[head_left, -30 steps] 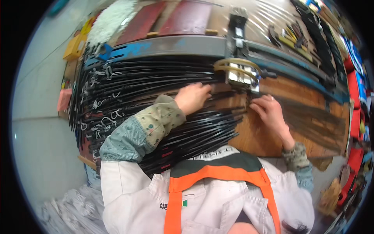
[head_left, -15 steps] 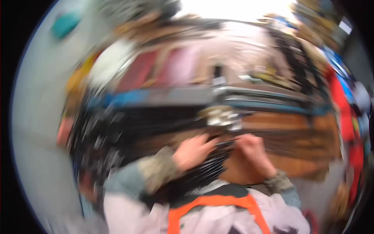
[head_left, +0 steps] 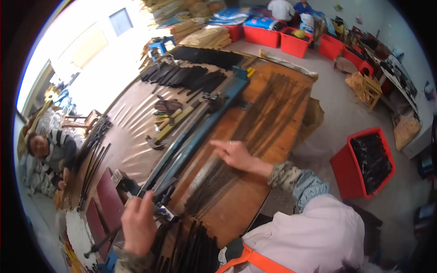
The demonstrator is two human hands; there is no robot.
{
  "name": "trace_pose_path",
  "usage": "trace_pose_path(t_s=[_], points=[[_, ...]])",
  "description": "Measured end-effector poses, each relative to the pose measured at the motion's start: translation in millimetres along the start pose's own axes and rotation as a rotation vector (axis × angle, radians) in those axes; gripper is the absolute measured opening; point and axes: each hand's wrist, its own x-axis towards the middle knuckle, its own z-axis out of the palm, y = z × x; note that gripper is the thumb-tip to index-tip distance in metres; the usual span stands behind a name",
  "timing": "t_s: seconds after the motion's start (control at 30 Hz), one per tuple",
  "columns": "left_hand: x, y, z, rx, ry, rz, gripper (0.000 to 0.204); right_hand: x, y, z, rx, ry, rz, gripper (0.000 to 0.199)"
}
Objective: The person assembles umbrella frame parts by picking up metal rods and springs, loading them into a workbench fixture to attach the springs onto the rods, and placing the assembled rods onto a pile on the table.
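Beyond the far end of the workbench (head_left: 277, 118): stacked tan sacks (head_left: 205, 36), blue-and-white bags (head_left: 236, 16); right of it, one tan sack (head_left: 406, 132).

The view swings wide, so the workbench (head_left: 273, 118) now runs diagonally. The right hand (head_left: 236, 154) lies flat, fingers spread, on a row of thin dark rods (head_left: 214, 182). The left hand (head_left: 139, 223), moved apart from it, seems to rest at the near-left clamp (head_left: 161, 209).

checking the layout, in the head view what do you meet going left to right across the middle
Seated person → bundle of dark rods → hammer → blue metal rail → right hand → red crate of black parts
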Motion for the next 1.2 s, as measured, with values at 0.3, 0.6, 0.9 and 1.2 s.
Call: trace_pose_path(t_s=[0.3,0.6,0.9,1.2], points=[[55,-21,63,0.127,-0.181,0.099,0.059,55,20,-24,0.037,-0.119,-0.033,0.057],[53,-32,58,0.009,-0.270,-0.080,0.030,54,-9,5,-0.133,-0.107,0.080,0.051],[-16,-39,30,0.089,-0.038,-0.010,0.045,59,-97,27,0.370,-0.202,-0.345,0.037],[-63,-52,-1,0.039,0.106,-0.161,0.040,70,-135,70,0.542,-0.054,-0.424,0.039]])
